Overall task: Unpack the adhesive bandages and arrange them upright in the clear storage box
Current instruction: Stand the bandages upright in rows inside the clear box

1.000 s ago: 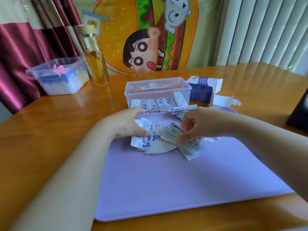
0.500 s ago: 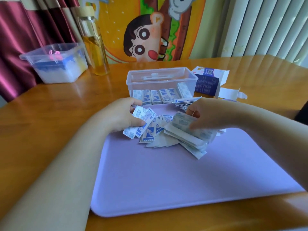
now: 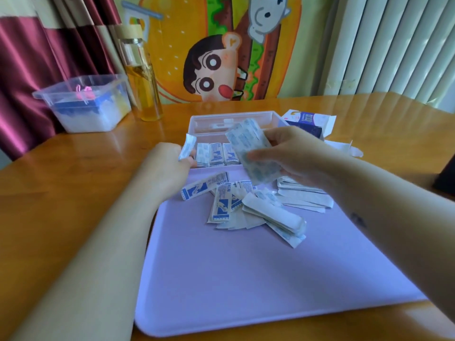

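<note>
A clear storage box [image 3: 211, 119] stands at the far edge of a lilac mat [image 3: 246, 279], with several wrapped bandages [image 3: 216, 155] upright along its near wall. A loose pile of bandages [image 3: 248, 207] lies on the mat in front of it. My right hand [image 3: 295, 153] holds a stack of bandages [image 3: 251, 148] raised in front of the box. My left hand [image 3: 167, 168] pinches a few bandages [image 3: 187, 150] at the box's near left corner.
An opened blue and white bandage carton [image 3: 307, 124] lies right of the box. At the back left stand a lidded plastic tub [image 3: 86, 104] and a glass bottle of yellow liquid [image 3: 142, 77]. A dark object [image 3: 446, 175] sits at the right edge.
My right hand lifted a stack of bandages off the pile and up toward the box. My left hand rose from the pile to the box's left corner with a few bandages.
</note>
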Demonstrator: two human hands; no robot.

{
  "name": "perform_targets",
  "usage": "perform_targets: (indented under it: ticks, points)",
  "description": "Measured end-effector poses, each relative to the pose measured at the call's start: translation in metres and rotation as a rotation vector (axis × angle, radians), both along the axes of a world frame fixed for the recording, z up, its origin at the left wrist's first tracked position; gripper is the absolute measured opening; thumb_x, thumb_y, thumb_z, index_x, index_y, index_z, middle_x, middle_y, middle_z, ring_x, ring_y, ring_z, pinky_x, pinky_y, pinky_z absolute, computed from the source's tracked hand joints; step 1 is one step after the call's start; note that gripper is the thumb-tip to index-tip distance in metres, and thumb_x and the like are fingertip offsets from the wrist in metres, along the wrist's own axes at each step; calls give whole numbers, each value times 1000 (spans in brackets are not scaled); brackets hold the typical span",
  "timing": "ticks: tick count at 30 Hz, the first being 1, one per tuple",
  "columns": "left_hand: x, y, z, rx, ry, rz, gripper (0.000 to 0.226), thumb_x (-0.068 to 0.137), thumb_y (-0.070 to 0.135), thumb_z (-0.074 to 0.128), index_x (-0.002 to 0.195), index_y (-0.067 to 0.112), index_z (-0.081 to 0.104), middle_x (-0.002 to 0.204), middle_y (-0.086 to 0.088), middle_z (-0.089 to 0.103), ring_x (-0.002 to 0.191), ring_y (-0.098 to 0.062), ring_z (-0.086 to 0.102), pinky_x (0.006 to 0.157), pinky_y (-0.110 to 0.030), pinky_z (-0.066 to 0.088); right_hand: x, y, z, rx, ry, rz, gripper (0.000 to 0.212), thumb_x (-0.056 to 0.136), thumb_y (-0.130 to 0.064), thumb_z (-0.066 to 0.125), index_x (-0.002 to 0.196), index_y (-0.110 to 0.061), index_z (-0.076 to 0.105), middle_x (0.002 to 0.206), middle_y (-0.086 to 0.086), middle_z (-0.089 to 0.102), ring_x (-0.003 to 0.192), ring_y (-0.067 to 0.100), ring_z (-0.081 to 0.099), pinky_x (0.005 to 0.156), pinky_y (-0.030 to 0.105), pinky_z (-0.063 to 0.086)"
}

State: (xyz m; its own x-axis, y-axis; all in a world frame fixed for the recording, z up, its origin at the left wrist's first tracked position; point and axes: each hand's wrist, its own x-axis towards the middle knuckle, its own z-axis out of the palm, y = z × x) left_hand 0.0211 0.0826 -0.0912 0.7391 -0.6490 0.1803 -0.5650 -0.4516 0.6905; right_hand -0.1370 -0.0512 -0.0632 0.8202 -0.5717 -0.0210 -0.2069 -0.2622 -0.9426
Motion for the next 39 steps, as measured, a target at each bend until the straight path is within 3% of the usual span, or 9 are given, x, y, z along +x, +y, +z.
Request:
perform_targets:
  ticks: [3, 5, 8, 12, 17, 27, 30, 33, 39]
  points:
    - [2, -9, 2, -315, 185, 14, 29, 99, 11, 36, 113, 14, 61, 97, -3, 67, 70, -13, 62, 69, -30, 53, 17, 4, -11, 446, -148, 88, 12, 88, 1, 56, 98, -4, 62, 91, 12, 66, 76, 21, 65, 66, 31, 56]
    - [-6, -14, 6, -522, 584, -17, 23, 101, 15, 39, 100, 13, 62, 79, 1, 56, 46, -5, 44, 43, -18, 42, 25, 6, -17, 528, -196, 122, 16, 89, 0, 55, 103, -2, 62, 91, 11, 67, 74, 19, 66, 66, 30, 56]
    - [-22, -16, 5, -541, 926, -84, 23, 95, 33, 52, 95, 13, 63, 69, 4, 44, 38, -4, 29, 36, -14, 23, 29, 11, -25, 577, -267, 160, 20, 90, -1, 54, 108, -1, 62, 87, 9, 68, 68, 16, 67, 57, 26, 55]
    - [-37, -24, -4, -464, 908, -147, 16, 91, 20, 59, 102, 9, 61, 50, 10, 53, 36, 0, 39, 34, -12, 24, 27, 17, -38, 603, -299, 184, 23, 89, -2, 55, 111, 1, 61, 92, 16, 69, 73, 23, 68, 64, 32, 58]
    - [-30, -25, -7, -523, 961, -59, 19, 82, 14, 66, 101, 10, 65, 90, -7, 66, 67, -12, 58, 35, -13, 29, 19, 10, -32, 718, -300, 244, 19, 92, -1, 49, 106, 4, 61, 92, 17, 72, 76, 25, 71, 63, 30, 59]
    - [-32, -25, -6, -601, 1037, -65, 12, 84, 2, 60, 88, 12, 64, 71, -1, 71, 64, -12, 65, 45, -14, 47, 18, -3, -34, 650, -252, 46, 23, 87, -1, 58, 109, 2, 62, 108, 21, 68, 90, 30, 68, 74, 37, 58]
    - [-33, -25, -6, -603, 996, -92, 16, 84, 2, 60, 96, 11, 65, 88, -8, 73, 80, -20, 69, 73, -32, 56, 20, 0, -35, 627, -247, 36, 21, 87, -2, 59, 108, 0, 63, 107, 19, 69, 85, 27, 68, 69, 34, 58]
    - [-33, -24, -5, -602, 981, -94, 24, 84, 3, 60, 108, 8, 63, 112, -16, 67, 102, -30, 63, 99, -47, 43, 20, 2, -35, 624, -270, 56, 24, 88, -4, 57, 111, 1, 62, 109, 19, 68, 91, 29, 67, 76, 36, 57]
    - [-34, -23, -6, -608, 1011, -170, 20, 85, 5, 60, 104, 10, 65, 104, -13, 71, 87, -25, 69, 77, -39, 56, 21, 8, -36, 546, -283, 90, 21, 85, -2, 61, 105, 1, 65, 102, 20, 70, 85, 30, 69, 76, 41, 57]
